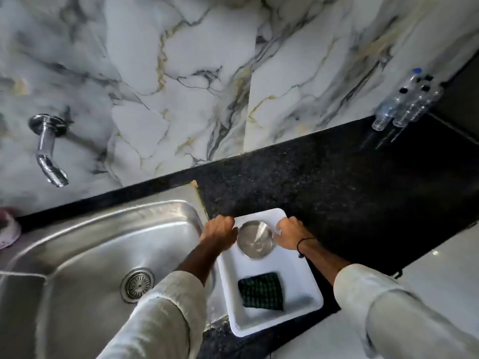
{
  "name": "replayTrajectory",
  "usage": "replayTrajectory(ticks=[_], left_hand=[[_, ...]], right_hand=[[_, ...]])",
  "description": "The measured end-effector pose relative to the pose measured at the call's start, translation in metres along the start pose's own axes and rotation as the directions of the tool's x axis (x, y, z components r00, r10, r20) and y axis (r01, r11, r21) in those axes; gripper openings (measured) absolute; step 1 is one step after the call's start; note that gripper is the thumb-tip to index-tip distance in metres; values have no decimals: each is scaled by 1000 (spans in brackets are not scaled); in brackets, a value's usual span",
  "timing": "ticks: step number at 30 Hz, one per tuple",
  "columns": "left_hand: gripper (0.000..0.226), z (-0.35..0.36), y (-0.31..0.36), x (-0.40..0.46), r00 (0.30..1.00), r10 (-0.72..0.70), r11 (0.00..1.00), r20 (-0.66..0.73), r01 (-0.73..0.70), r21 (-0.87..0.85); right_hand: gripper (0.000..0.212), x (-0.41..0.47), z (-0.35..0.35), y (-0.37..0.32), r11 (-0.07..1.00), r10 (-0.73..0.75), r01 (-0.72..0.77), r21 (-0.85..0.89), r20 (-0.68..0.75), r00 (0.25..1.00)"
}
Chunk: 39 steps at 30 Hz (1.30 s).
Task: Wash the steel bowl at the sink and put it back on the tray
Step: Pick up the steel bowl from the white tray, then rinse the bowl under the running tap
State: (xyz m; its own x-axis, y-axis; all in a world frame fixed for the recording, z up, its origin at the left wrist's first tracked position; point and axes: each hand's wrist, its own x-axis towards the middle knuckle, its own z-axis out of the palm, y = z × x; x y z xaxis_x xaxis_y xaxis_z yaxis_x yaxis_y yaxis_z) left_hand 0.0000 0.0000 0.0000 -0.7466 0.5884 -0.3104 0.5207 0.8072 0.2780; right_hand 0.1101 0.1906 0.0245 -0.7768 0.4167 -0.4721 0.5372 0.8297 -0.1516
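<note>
The steel bowl [255,239] stands upright in the far end of the white tray [298,278], which lies on the black counter just right of the sink [103,242]. My left hand [220,230] is curled over the tray's left rim beside the bowl, fingertips close to the bowl's edge. On the opposite rim my right hand [289,231] is closed the same way. A green and black checked scrub pad [261,290] lies in the tray's near end.
A chrome tap [48,151] juts from the marble wall above the sink; the drain [136,284] is near my left sleeve. Several clear plastic bottles [407,102] stand at the counter's far right. A pink object [7,231] sits at the left edge.
</note>
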Motion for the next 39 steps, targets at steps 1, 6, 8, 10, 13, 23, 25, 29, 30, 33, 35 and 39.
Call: replayTrajectory(ticks=[1, 6, 8, 10, 13, 23, 25, 29, 30, 33, 35, 39], left_hand=[[38, 8, 10, 3, 999, -37, 999, 28, 36, 37], [32, 36, 36, 9, 976, -209, 971, 62, 215, -102], [33, 46, 36, 9, 970, -237, 961, 47, 241, -132], [31, 47, 33, 6, 966, -257, 952, 8, 255, -170], [24, 32, 23, -4, 964, -256, 944, -73, 233, -231], [23, -69, -82, -74, 921, -373, 802, -113, 259, -538], [25, -85, -106, -84, 915, -387, 794, -116, 267, -546], [25, -111, -163, -102, 907, -414, 807, -81, 324, -493], [24, -118, -180, -105, 904, -423, 818, -67, 349, -457], [36, -142, -227, -110, 850, -509, 814, -136, 424, -396], [51, -162, -254, -108, 717, -629, 757, -300, 475, -449], [75, -201, -290, -87, 530, -698, 706, -482, 397, -586]], right_hand=[[25, 1, 4, 2, 1000, -3, 3, 18, 15, 1000], [34, 12, 35, 5, 987, 32, -21, 159, -62, 998], [29, 14, 40, 6, 975, 59, -38, 218, -92, 994], [17, 16, 42, 8, 947, 115, -85, 310, -82, 990], [18, 12, 42, 6, 848, 175, -100, 520, -99, 980], [56, -3, 13, -114, 6, -94, -344, 939, 343, 935], [65, 3, 22, -154, -135, -301, -463, 876, 409, 862], [80, 8, 39, -230, -244, -688, -639, 729, 335, 644], [82, 9, 42, -249, -255, -724, -663, 704, 315, 613], [86, 15, 53, -300, -282, -761, -718, 636, 308, 571], [92, 21, 59, -328, -316, -747, -747, 585, 333, 576], [95, 37, 67, -377, -331, -740, -749, 574, 334, 583]])
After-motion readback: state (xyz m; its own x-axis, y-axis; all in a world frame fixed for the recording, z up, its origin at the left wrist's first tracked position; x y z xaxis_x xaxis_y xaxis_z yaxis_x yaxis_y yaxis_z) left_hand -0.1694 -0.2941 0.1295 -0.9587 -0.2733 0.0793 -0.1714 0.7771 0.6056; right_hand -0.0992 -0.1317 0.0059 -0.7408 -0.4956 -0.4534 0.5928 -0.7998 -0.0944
